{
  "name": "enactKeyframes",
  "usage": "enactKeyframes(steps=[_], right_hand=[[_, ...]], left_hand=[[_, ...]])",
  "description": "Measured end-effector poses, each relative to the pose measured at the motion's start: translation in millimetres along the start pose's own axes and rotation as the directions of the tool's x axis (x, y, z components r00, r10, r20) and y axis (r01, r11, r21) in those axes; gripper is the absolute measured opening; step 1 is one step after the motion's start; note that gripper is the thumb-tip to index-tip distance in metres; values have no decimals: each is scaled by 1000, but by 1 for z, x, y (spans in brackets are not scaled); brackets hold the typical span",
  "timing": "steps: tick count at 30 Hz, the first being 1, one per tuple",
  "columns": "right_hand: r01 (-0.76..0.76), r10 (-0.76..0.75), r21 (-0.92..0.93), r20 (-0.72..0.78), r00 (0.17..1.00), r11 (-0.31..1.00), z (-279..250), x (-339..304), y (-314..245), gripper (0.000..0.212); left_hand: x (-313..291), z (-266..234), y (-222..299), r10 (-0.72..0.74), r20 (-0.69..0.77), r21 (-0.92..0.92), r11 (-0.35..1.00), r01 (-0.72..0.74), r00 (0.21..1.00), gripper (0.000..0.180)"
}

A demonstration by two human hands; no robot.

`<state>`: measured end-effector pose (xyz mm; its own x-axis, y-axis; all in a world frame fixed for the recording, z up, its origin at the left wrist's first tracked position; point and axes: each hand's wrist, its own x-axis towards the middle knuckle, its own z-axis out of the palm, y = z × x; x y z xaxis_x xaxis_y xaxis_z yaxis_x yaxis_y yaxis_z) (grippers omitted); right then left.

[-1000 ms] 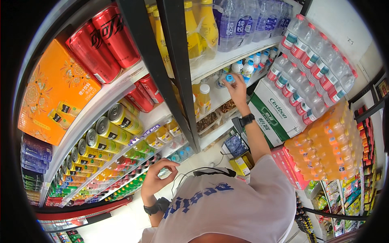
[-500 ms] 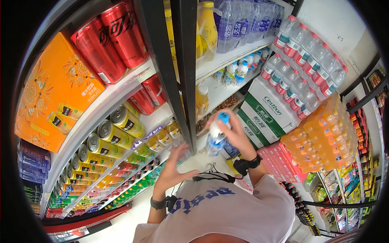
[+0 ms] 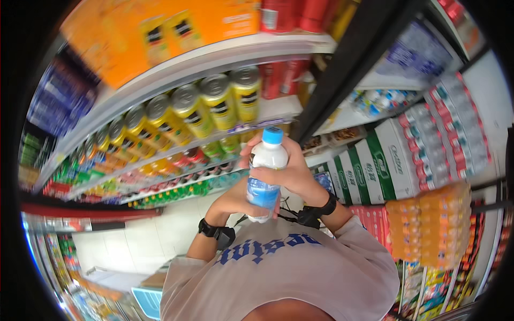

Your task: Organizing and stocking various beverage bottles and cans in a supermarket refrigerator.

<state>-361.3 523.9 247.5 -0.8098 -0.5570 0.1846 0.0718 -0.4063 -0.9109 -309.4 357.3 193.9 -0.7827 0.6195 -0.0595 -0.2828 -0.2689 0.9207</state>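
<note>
A small plastic bottle with a blue cap, white upper body and blue label (image 3: 264, 193) is in front of the person's chest, just beyond the white T-shirt with blue lettering (image 3: 267, 267). Both hands grasp it: the right hand (image 3: 293, 172) wraps around the upper part, its thumb across the front, while the left hand (image 3: 233, 200) holds the lower part. The cap faces away from the shirt. Past the bottle, yellow cans with silver tops (image 3: 191, 111) line a white shelf (image 3: 278, 109), below a large orange cardboard box (image 3: 118, 48).
</note>
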Motion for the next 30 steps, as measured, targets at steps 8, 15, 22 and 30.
enactKeyframes(steps=[8,15,22,30], right_hand=[[-45,12,129,241,971,991,48,26,28,44],[362,-378,-188,-54,924,913,66,24,22,44],[58,-54,-25,129,990,998,18,24,-15,52],[28,-70,159,267,961,987,-30,19,-32,60]], left_hand=[[-63,-13,1,30,-9,-220,975,-31,1000,57],[-45,25,-1,619,-622,755,636,159,480,66],[-28,34,24,149,-372,175,981,-89,916,59],[16,59,6,130,-230,-163,972,-170,964,58]])
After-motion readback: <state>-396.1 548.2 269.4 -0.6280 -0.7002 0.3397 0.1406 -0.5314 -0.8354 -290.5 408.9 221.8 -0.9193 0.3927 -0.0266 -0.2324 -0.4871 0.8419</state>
